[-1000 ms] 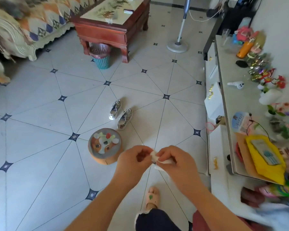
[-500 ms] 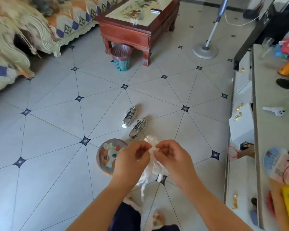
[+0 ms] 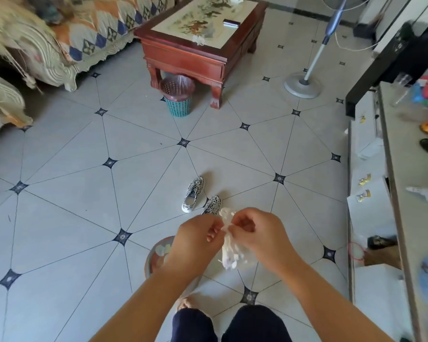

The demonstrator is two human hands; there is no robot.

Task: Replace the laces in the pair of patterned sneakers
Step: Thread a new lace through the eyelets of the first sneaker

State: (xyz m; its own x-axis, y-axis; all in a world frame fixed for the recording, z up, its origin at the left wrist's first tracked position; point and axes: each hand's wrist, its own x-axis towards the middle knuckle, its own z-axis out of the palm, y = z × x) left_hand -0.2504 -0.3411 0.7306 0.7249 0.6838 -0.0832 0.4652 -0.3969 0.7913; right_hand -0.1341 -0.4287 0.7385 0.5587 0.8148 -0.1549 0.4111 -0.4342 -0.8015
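Packet of white laces (image 3: 229, 253), or so it looks, hangs between your left hand (image 3: 195, 236) and right hand (image 3: 260, 234); both pinch its top, probably to tear it open. Patterned sneakers (image 3: 193, 193) wait untouched on the floor (image 3: 84, 193) just beyond.

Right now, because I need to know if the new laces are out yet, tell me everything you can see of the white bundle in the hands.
The white bundle looks like a thin, crinkled, see-through bag with white stuff inside; blur hides whether that is laces. It hangs upright above the tiled floor, its gathered top poking up between the hands and its fuller bottom drooping below them. The left hand and right hand each pinch it near the top with curled fingers. Nothing else touches it.
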